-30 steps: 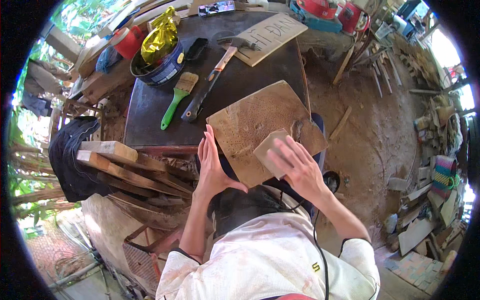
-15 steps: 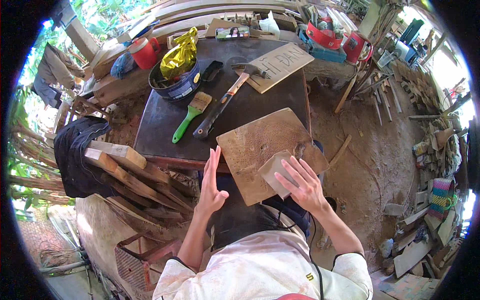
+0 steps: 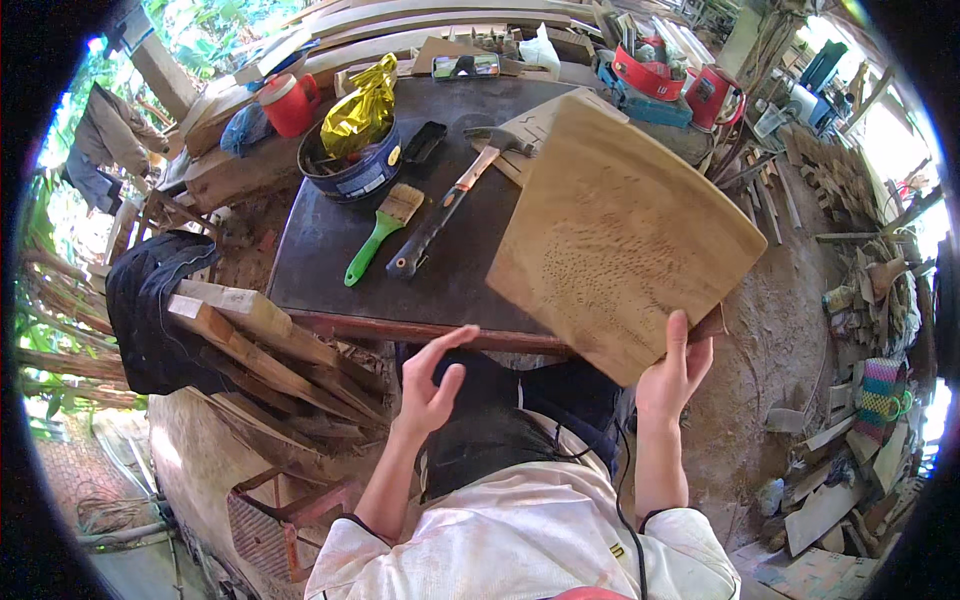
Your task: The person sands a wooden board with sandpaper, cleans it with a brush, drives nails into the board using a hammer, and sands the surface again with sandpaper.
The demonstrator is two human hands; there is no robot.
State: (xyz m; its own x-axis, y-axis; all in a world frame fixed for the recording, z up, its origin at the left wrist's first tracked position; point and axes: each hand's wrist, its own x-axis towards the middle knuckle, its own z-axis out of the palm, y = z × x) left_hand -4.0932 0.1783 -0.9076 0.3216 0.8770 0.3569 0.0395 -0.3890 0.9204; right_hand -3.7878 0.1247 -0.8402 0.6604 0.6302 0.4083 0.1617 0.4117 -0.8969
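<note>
A square wooden board [image 3: 625,240], its face dotted with many small dark pits, is tilted up at the table's right front. My right hand [image 3: 675,375] grips its lower right edge, thumb on the face and the other fingers behind. A small brown piece [image 3: 712,323], perhaps a sandpaper sheet, shows by those fingers; most of it is hidden. Left of the board, my left hand [image 3: 432,385] is held over my lap with fingers stretched out and nothing in it. On the table [image 3: 320,255] lie a green-handled paintbrush [image 3: 385,230] and a hammer [image 3: 445,205].
A round tub [image 3: 355,180] with gold foil [image 3: 362,115] stands at the table's back left, beside a black tray [image 3: 427,143]. The board partly covers a lettered wooden panel [image 3: 545,125]. Timber pieces [image 3: 270,340] lean at left. Behind the table stands a phone [image 3: 466,66].
The board has risen, turned and moved up and right, now in my right hand's grip. That hand has left the sandpaper-like sheet on its face. My left hand has turned inward.
</note>
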